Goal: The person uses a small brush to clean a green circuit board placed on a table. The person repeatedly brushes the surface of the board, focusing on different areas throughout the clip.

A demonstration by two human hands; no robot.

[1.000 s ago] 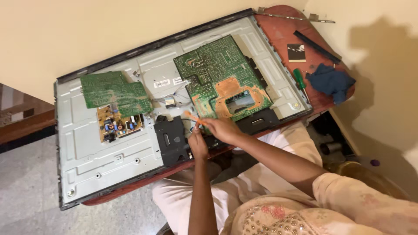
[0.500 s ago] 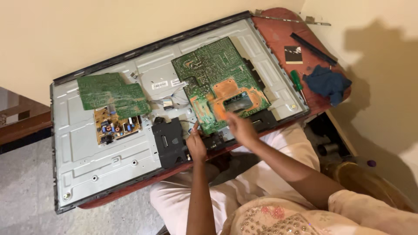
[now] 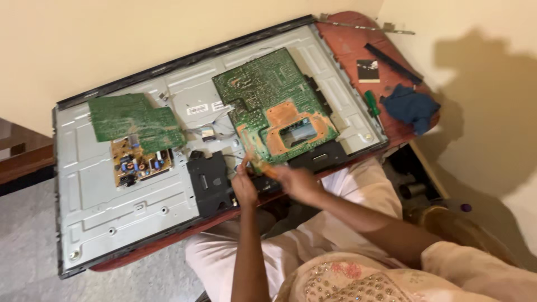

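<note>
green circuit board (image 3: 268, 100) under both hands

We see the opened flat metal television back panel (image 3: 128, 207) lying on the reddish wooden desk (image 3: 349, 47); the large green circuit board (image 3: 268, 100) sits centre frame, the blue crumpled cloth (image 3: 411, 106) right.

light: warm, indoor, fairly even | shadow: large, soft, on right wall (image 3: 481, 112) | blur: hands (image 3: 279, 182) motion-smeared; rest sharp
</note>
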